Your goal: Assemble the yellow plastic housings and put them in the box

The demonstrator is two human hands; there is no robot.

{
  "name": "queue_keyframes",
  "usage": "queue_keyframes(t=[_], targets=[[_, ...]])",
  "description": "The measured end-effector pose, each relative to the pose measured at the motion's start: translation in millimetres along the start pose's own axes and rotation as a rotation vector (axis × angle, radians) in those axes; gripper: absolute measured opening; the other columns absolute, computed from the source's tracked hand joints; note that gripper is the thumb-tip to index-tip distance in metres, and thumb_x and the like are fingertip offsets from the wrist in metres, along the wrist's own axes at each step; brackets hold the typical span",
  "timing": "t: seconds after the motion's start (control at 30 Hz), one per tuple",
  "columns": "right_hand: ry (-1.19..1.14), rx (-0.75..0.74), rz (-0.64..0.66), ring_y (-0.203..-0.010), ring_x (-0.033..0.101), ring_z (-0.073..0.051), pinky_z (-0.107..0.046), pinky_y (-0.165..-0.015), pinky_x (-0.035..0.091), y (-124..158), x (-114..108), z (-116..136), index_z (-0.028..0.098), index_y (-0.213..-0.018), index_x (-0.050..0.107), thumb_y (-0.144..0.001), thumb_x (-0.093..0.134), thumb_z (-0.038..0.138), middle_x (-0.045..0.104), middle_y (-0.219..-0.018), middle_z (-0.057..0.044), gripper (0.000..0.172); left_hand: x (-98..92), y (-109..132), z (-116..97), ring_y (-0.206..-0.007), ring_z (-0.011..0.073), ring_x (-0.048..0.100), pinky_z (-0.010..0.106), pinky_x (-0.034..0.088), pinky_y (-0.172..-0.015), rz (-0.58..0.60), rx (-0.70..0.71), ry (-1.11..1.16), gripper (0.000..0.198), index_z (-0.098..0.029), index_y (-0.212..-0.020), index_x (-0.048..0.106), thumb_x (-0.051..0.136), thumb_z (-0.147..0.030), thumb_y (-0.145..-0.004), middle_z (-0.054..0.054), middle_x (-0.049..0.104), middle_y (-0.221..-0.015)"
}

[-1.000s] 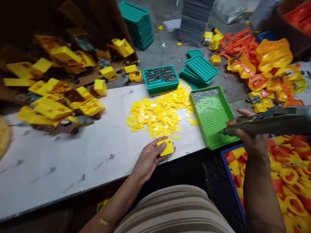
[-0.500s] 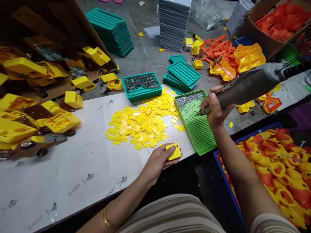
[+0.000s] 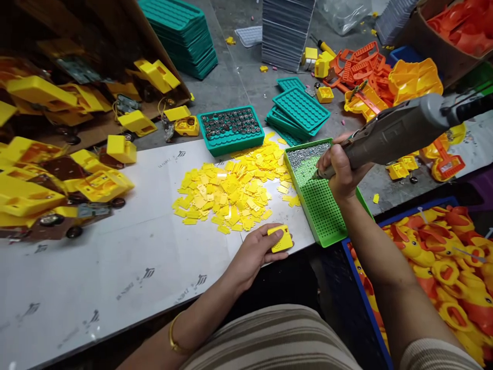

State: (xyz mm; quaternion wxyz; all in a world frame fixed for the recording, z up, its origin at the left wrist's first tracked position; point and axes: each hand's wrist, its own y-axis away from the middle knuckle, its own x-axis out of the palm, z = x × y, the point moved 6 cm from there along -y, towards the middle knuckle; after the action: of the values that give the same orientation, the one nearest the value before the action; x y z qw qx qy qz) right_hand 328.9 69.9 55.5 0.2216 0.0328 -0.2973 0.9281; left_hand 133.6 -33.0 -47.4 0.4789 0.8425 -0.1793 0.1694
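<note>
My left hand [image 3: 256,252] is closed around a small yellow plastic housing [image 3: 281,239], thumb on top, near the table's front edge. Small holes dot the housing's face. In my right hand [image 3: 342,172] is a grey electric screwdriver [image 3: 393,136], tilted with its tip pointing down and left. The tip is over a light-green perforated tray [image 3: 321,213]; whether it touches the tray cannot be made out. Many small silvery screws [image 3: 304,156] lie at the tray's far end. Left of the tray spreads a pile of thin yellow plastic pieces [image 3: 223,192].
A teal tray [image 3: 231,149] of round metal parts stands behind the pile, beside stacked teal trays [image 3: 302,110]. Yellow toy-vehicle parts [image 3: 102,182] spill from a cardboard box [image 3: 162,51] at left. A blue-rimmed crate [image 3: 356,280] of yellow-orange duck toys sits at lower right.
The view has shifted, so the table's things appear a little further right and higher. The screwdriver tip is slightly further left over the tray. Both hands keep their holds.
</note>
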Motion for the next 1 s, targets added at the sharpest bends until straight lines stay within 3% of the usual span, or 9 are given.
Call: queue_keyframes(t=[0.2, 0.33, 0.47, 0.57, 0.67, 0.83, 1.0], targets=[[0.073, 0.011, 0.001, -0.035, 0.039, -0.009, -0.026, -0.035, 0.036, 1.5, 1.7, -2.1, 0.026, -0.079, 0.051, -0.075, 0.068, 0.043, 0.04, -0.048, 0.009, 0.024, 1.0, 0.0, 0.0, -0.088, 0.0202, 0.07, 0.025, 0.06, -0.069, -0.015, -0.002, 0.015, 0.025, -0.013, -0.106, 0.061, 0.064, -0.024, -0.083, 0.01, 0.069, -0.098], [0.183, 0.036, 0.032, -0.036, 0.041, -0.011, -0.027, -0.037, 0.038, 1.8, 0.7, -2.3, 0.027, -0.088, 0.053, -0.074, 0.066, 0.049, 0.041, -0.049, 0.008, 0.029, 1.0, -0.3, 0.5, -0.087, 0.0196, 0.071, 0.025, 0.059, -0.07, -0.038, 0.008, 0.02, 0.024, -0.011, -0.106, 0.06, 0.062, -0.023, -0.084, 0.011, 0.069, -0.098], [0.104, -0.009, 0.054, -0.037, 0.043, -0.01, -0.027, -0.04, 0.04, 8.7, 5.5, 25.4, 0.027, -0.089, 0.055, -0.077, 0.065, 0.042, 0.042, -0.051, 0.008, 0.021, 1.7, -0.1, 1.5, -0.084, 0.0191, 0.071, 0.025, 0.059, -0.071, -0.044, 0.005, 0.024, 0.023, -0.011, -0.104, 0.06, 0.061, -0.022, -0.085, 0.011, 0.068, -0.098], [-0.047, -0.003, 0.168, -0.038, 0.044, -0.01, -0.026, -0.039, 0.042, 24.2, 17.5, 59.3, 0.026, -0.087, 0.057, -0.08, 0.064, 0.036, 0.044, -0.052, 0.007, 0.014, 2.2, -0.3, 1.3, -0.082, 0.0182, 0.07, 0.026, 0.058, -0.07, -0.033, 0.018, 0.037, 0.019, -0.012, -0.1, 0.062, 0.061, -0.021, -0.084, 0.01, 0.068, -0.095], [-0.133, 0.119, 0.366, -0.042, 0.05, -0.012, -0.027, -0.043, 0.047, 47.3, 30.5, 81.0, 0.026, -0.095, 0.058, -0.082, 0.063, 0.033, 0.046, -0.053, 0.006, 0.016, 3.3, -0.4, 1.1, -0.081, 0.0176, 0.07, 0.026, 0.058, -0.07, -0.01, 0.035, 0.057, 0.017, -0.012, -0.098, 0.064, 0.062, -0.021, -0.083, 0.009, 0.069, -0.094], [-0.169, 0.281, 0.493, -0.046, 0.053, -0.011, -0.028, -0.048, 0.049, 74.7, 36.9, 81.1, 0.028, -0.1, 0.057, -0.084, 0.06, 0.034, 0.051, -0.058, 0.006, 0.017, 4.4, 0.6, 0.4, -0.08, 0.0171, 0.068, 0.027, 0.058, -0.069, -0.005, 0.06, 0.038, 0.021, -0.011, -0.097, 0.065, 0.065, -0.022, -0.079, 0.009, 0.068, -0.095], [-0.213, 0.212, 0.497, -0.042, 0.049, -0.01, -0.026, -0.044, 0.046, 75.0, 44.3, 75.0, 0.028, -0.099, 0.055, -0.084, 0.059, 0.033, 0.048, -0.055, 0.007, 0.015, 4.4, 0.9, -1.0, -0.086, 0.0187, 0.066, 0.029, 0.057, -0.07, 0.001, 0.07, 0.025, 0.024, -0.012, -0.097, 0.065, 0.067, -0.026, -0.078, 0.009, 0.067, -0.094]])
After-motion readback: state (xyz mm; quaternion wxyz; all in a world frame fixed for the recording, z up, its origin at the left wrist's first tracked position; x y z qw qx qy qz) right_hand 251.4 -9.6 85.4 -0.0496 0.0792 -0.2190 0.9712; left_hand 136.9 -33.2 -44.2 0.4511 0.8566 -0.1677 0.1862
